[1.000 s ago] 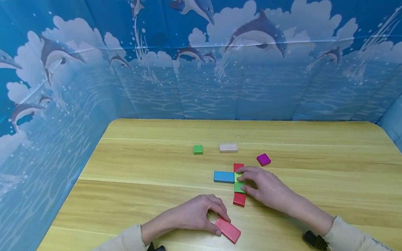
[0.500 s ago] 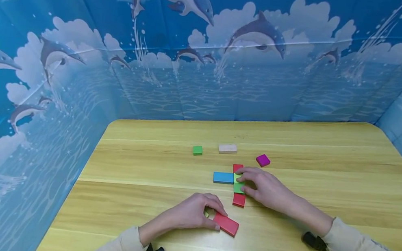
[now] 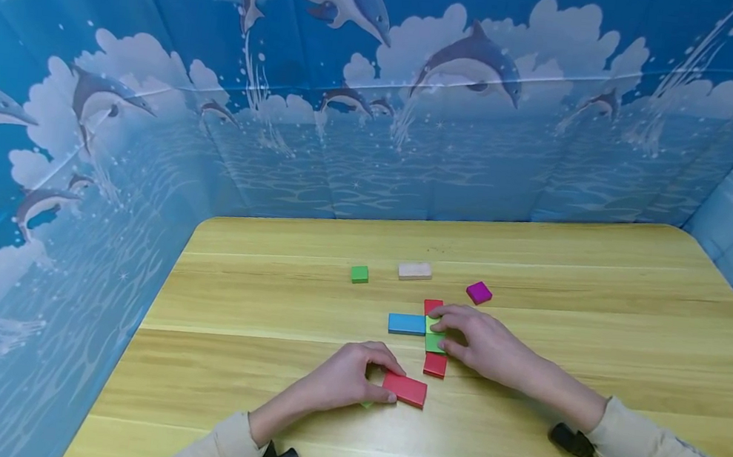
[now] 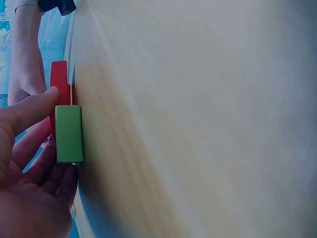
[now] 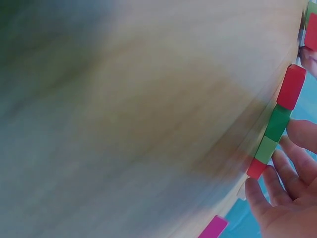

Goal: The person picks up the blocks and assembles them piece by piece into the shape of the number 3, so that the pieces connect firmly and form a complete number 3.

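My left hand [image 3: 347, 375] pinches a long red block [image 3: 406, 390] between thumb and fingers, close over the table. A light green block [image 4: 69, 134] lies under that hand, mostly hidden in the head view. To the far right of it, a row of blocks runs away from me: a near red block [image 3: 435, 365], a green block [image 3: 433, 343], a light green block [image 3: 431, 325] and a far red block [image 3: 433, 307]. A long blue block [image 3: 406, 324] joins the row's left side. My right hand [image 3: 478, 341] rests its thumb and fingertips along the row, fingers loosely bent.
Behind the row on the wooden table [image 3: 253, 284] lie a small green block [image 3: 359, 275], a pale block [image 3: 415, 271] and a purple block [image 3: 479, 293]. A blue dolphin-print curtain [image 3: 374, 155] stands along the table's back and sides.
My left hand has moved the long red block a little left and away from me, turning it nearly level. The light green block beneath has come into view differently. My right hand stays put.
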### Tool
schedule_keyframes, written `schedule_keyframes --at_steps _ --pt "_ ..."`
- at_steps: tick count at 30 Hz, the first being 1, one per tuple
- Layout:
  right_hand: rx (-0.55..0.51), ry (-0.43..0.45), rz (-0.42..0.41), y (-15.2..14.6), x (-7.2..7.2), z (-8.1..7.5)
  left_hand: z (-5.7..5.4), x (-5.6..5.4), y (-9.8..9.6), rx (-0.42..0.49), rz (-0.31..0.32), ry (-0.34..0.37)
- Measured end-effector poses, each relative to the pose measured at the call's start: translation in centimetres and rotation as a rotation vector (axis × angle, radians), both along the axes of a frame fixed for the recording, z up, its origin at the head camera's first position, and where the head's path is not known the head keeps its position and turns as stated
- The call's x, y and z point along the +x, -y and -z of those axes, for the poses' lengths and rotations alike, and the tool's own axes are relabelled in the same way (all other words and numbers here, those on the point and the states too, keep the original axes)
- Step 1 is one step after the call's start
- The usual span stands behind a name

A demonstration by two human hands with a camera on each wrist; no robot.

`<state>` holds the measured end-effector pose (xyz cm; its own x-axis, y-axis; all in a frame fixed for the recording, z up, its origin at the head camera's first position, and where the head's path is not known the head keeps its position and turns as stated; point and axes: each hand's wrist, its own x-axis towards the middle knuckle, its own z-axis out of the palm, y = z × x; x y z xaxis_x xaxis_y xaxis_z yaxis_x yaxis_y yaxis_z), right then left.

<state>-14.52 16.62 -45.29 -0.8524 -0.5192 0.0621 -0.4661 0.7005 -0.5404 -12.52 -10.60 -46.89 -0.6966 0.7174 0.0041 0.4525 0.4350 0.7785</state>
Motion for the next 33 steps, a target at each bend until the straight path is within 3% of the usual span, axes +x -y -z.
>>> schedule_keyframes --at_steps 15,33 --pt "-0.006 0.006 -0.004 0.0 0.0 0.2 0.3 0.2 -0.8 -0.011 -0.116 -0.048" --pt "-0.001 -0.001 -0.003 0.0 0.0 0.1 0.3 0.4 -1.1 -0.007 -0.17 -0.018"
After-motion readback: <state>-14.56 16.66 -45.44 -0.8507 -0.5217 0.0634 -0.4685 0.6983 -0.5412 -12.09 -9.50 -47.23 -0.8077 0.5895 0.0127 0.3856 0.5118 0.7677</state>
